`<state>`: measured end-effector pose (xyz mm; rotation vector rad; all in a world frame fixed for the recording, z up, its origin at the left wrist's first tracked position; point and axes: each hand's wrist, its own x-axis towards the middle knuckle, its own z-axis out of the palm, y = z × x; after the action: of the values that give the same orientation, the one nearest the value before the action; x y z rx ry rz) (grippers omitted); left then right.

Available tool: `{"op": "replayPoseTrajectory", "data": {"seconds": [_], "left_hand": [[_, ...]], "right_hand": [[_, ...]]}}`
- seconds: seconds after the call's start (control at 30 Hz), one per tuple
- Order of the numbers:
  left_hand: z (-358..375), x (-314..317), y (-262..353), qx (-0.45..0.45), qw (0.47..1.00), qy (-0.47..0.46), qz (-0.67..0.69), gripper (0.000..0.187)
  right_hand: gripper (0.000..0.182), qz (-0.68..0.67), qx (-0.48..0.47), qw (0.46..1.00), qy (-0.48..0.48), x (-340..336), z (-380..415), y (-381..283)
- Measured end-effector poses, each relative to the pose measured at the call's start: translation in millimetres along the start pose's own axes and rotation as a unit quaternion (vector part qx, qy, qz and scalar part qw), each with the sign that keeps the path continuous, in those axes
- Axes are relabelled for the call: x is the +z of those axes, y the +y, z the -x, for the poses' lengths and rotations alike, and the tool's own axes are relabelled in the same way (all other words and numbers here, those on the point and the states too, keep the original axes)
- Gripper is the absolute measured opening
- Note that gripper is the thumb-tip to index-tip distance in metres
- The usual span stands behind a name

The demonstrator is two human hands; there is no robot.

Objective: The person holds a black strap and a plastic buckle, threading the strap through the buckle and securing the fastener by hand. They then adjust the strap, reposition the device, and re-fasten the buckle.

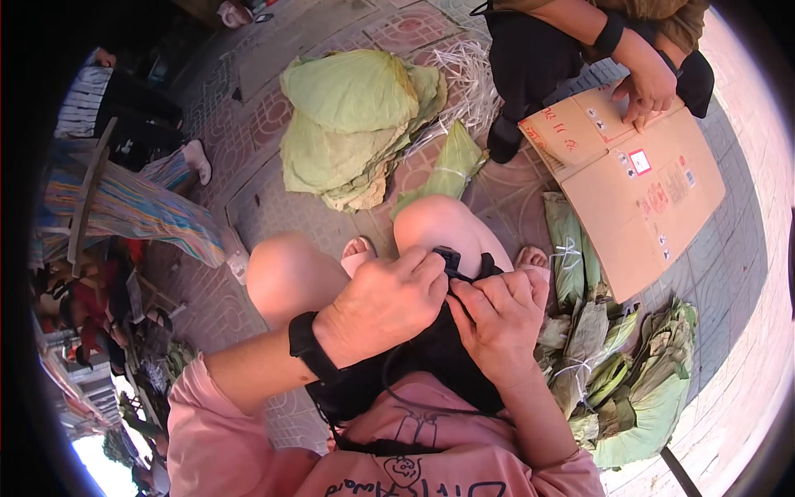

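Step in hand, as judged: close two-handed adjustment of a small black device [447,257], located over the lap near the right knee [439,222], its exact type not readable. Left hand [383,300] closed on the device; right hand [503,319] in a narrow pinch on the black strap [465,286] just beside it. Next move probably calls for a steady left grip and fine right fingertip control, avoiding a tug on the strap.
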<state>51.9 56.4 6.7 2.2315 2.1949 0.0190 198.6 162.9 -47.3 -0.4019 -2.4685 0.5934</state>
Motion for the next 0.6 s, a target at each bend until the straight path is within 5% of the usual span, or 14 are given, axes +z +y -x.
{"op": "replayPoseTrajectory", "data": {"seconds": [0.23,0.33,0.47,0.57,0.6], "left_hand": [[17,9,-15,0.040,0.999,0.003,0.013,0.013],[14,20,-16,-0.071,0.973,0.060,0.211,0.010],[18,26,-7,-0.198,0.919,0.027,0.339,0.012],[28,36,4,-0.319,0.815,0.001,0.483,0.013],[28,37,6,-0.267,0.872,0.047,0.408,0.014]], "right_hand": [[0.014,-0.099,0.062,0.993,-0.009,20,0,-6],[0.012,-0.173,0.128,0.975,-0.055,15,4,0],[0.011,-0.256,0.195,0.942,-0.093,12,8,9],[0.012,-0.276,0.191,0.938,-0.091,13,13,12],[0.012,-0.259,0.164,0.948,-0.086,12,11,10]]}}
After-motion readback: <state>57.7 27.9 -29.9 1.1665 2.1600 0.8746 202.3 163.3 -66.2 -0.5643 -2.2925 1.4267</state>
